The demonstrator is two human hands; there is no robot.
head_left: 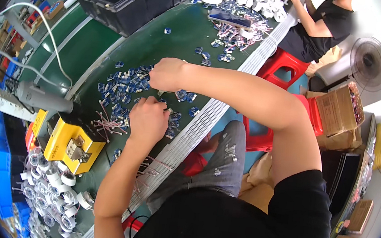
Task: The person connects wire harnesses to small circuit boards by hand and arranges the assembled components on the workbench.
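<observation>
A loose pile of small blue circuit boards (121, 84) spreads over the green work surface (137, 48). My left hand (149, 121) is bent down over the near side of the pile, its fingers curled in among the boards. Beyond it my right hand (166, 74) is closed like a fist over the pile's far right side. The back of each hand hides its fingertips, so what they grip cannot be made out. Several boards (173, 121) lie right of my left hand, beside the perforated white edge strip (194, 129). Thin pinkish wires (109, 123) lie to the left of that hand.
A yellow bench device (66, 144) with a metal fixture stands at left, behind white ring-shaped parts (48, 192). A black crate (131, 2) sits at the far side. Farther along are a phone (230, 18), more wires and white parts. A co-worker (318, 27) sits at far right.
</observation>
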